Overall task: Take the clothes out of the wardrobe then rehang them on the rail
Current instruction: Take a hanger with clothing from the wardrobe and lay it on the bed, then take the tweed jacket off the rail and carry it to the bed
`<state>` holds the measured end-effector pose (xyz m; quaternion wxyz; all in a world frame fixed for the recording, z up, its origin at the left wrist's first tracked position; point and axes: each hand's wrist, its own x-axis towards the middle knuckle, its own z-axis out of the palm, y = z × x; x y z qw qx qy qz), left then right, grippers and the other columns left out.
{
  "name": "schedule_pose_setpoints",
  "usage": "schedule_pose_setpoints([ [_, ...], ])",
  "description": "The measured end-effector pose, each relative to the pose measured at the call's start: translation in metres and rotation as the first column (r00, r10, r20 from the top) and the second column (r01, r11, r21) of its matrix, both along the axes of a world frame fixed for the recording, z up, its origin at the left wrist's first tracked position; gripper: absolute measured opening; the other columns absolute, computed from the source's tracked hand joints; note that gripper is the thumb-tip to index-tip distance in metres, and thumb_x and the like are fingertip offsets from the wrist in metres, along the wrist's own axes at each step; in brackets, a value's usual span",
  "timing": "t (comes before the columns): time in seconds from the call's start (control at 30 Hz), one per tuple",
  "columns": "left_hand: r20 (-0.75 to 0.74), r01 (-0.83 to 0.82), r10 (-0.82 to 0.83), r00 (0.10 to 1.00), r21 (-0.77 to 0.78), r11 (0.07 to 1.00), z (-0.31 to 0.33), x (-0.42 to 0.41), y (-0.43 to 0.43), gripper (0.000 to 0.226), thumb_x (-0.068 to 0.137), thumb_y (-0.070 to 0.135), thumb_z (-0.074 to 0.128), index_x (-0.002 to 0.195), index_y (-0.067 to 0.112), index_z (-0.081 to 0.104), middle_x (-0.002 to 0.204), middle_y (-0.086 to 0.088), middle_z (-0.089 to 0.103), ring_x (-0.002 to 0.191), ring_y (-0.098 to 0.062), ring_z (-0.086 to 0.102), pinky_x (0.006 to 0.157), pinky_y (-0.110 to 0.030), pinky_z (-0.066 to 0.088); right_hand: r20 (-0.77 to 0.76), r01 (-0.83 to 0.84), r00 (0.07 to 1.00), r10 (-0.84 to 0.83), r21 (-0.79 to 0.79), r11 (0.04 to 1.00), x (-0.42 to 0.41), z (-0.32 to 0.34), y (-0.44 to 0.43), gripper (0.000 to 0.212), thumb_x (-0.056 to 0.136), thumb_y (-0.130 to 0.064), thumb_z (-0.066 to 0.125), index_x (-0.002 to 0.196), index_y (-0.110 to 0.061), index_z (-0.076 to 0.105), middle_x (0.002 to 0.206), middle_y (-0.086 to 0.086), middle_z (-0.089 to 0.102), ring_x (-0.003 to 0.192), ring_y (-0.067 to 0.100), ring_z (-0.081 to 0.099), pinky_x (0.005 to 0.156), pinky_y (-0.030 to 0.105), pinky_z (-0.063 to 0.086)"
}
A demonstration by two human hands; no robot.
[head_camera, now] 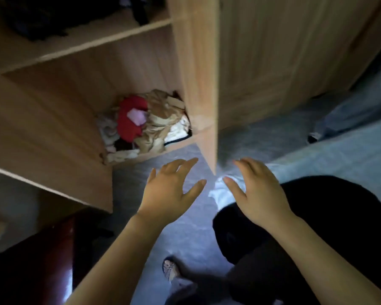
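Both hands are empty: your left hand (169, 190) and right hand (257, 192) hover with fingers spread above the floor (163, 227), just short of the wardrobe (75, 47). You seem to be at the taking-out step. The heap of clothes (145, 122) lies crumpled in the bottom compartment, so reach in low beside the divider (198, 84) and gather one garment. No rail shows.

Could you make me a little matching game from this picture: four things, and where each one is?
Things:
1. red garment
2. dark clothes
3. left hand
4. sandal

Places:
A. on the upper shelf
B. spread open above the floor, holding nothing
C. in the bottom compartment, among other crumpled clothes
D. low in the view, on a foot

Pairs: 1-C, 2-A, 3-B, 4-D
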<state>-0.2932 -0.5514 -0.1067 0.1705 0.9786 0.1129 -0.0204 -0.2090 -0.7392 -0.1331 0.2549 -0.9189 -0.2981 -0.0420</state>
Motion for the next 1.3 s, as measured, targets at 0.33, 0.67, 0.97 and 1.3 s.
schedule_pose_setpoints([
  [0.33, 0.318, -0.283, 0.225, 0.921, 0.151, 0.947, 0.118, -0.011, 0.271, 0.066, 0.081, 0.066, 0.029, 0.138, 0.033, 0.04, 0.135, 0.004, 0.05, 0.125, -0.023, 0.045, 0.105, -0.053, 0.034, 0.27, -0.294, 0.929, 0.253, 0.122, 0.948, 0.038, 0.11, 0.307, 0.059, 0.089, -0.049, 0.038, 0.115, -0.001, 0.06, 0.117, 0.017, 0.061, 0.106, 0.035, 0.057, 0.088, 0.04, 0.047],
  [0.67, 0.622, -0.34, 0.1, 0.776, 0.28, 0.898, 0.255, 0.096, 0.459, 0.066, 0.084, 0.065, 0.028, 0.138, 0.029, 0.042, 0.131, 0.001, 0.053, 0.12, -0.025, 0.049, 0.098, -0.05, 0.039, 0.547, -0.422, 0.799, 0.249, 0.214, 0.881, 0.157, 0.263, 0.499, 0.065, 0.089, -0.055, 0.031, 0.127, -0.007, 0.054, 0.131, 0.012, 0.052, 0.121, 0.029, 0.048, 0.098, 0.036, 0.038],
  [0.97, 0.719, -0.357, -0.002, 0.695, 0.349, 0.867, 0.386, 0.268, 0.616, 0.065, 0.085, 0.067, 0.029, 0.14, 0.033, 0.037, 0.134, -0.001, 0.049, 0.12, -0.025, 0.048, 0.093, -0.043, 0.044, 0.753, -0.443, 0.637, 0.166, 0.181, 0.878, 0.327, 0.419, 0.655, 0.054, 0.094, -0.049, 0.041, 0.129, -0.01, 0.051, 0.132, 0.009, 0.05, 0.12, 0.029, 0.046, 0.096, 0.039, 0.042],
  [1.3, 0.818, -0.343, -0.091, 0.568, 0.337, 0.877, 0.507, 0.447, 0.761, 0.077, 0.075, 0.073, 0.023, 0.137, 0.031, 0.04, 0.133, -0.009, 0.05, 0.121, -0.03, 0.048, 0.097, -0.044, 0.042, 0.886, -0.281, 0.463, 0.024, 0.121, 0.952, 0.482, 0.573, 0.766, 0.051, 0.096, -0.048, 0.04, 0.128, -0.01, 0.051, 0.124, 0.012, 0.052, 0.116, 0.03, 0.047, 0.093, 0.034, 0.038],
])
